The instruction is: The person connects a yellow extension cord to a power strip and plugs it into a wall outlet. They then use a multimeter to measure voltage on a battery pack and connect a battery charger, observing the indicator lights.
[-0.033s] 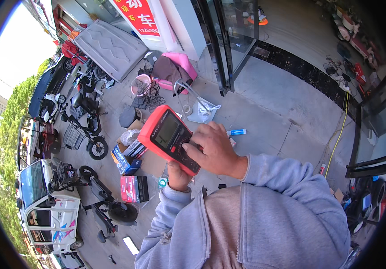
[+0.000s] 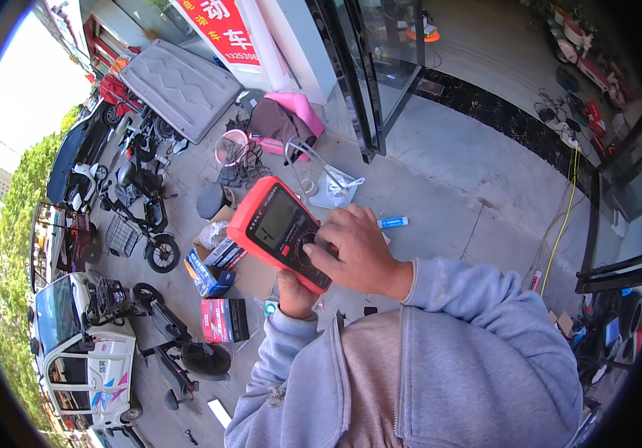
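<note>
A red-framed digital multimeter (image 2: 275, 231) with a grey screen and a black face is held up in front of my chest, tilted. My left hand (image 2: 296, 297) grips its lower end from below, the thumb along the edge and the other fingers hidden behind the case. Over the face, my right hand (image 2: 358, 250) has its thumb and curled fingers closed on the round dial, covering part of it. The screen shows a few dark segments. I see no test leads plugged in; the lower edge is partly covered by my hands.
Battery-like boxes, one blue (image 2: 209, 275) and one red and black (image 2: 224, 320), stand on the paving beside an open carton. A pink chair-like item (image 2: 298, 112), electric bikes (image 2: 138, 194) and a small white vehicle (image 2: 89, 366) lie farther left. Glass doors (image 2: 392, 67) stand ahead.
The view has shifted slightly, so the background sits a little differently. Both hands keep their places on the multimeter, and its screen looks the same.
</note>
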Demonstrator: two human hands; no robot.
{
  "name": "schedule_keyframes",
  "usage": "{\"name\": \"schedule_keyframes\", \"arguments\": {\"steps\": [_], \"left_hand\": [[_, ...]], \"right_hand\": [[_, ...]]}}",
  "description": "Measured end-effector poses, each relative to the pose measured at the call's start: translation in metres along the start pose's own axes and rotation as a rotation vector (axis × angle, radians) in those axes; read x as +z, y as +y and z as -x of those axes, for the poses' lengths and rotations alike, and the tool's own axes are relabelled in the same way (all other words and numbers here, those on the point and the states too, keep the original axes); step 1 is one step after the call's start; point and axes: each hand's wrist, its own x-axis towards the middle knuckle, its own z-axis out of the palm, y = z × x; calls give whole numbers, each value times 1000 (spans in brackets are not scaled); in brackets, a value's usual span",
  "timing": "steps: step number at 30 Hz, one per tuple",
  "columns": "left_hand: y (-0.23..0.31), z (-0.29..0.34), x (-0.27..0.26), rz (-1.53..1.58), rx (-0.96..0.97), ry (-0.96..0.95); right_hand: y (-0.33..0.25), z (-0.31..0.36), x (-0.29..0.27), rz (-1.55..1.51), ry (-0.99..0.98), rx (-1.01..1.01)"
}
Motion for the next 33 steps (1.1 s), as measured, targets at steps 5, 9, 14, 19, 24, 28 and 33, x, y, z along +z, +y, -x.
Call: {"name": "schedule_keyframes", "arguments": {"steps": [5, 9, 14, 19, 24, 28, 33], "left_hand": [[-34, -78, 60, -15, -36, -120], [-75, -141, 114, -37, -34, -237], [-128, -206, 179, 38, -70, -298], [-179, -266, 228, 61, -141, -344], [-249, -341, 274, 93, -204, -397], [-314, -435, 310, 151, -197, -478], [-364, -582, 355, 169, -276, -547]], "right_hand": [[50, -18, -71, 60, 76, 17], [98, -32, -136, 159, 181, 26], [150, -48, -203, 222, 254, 132], [208, -64, -249, 297, 324, 232], [289, -86, -298, 429, 317, 291], [374, -123, -343, 538, 322, 310], [480, -208, -409, 491, 312, 458]]}}
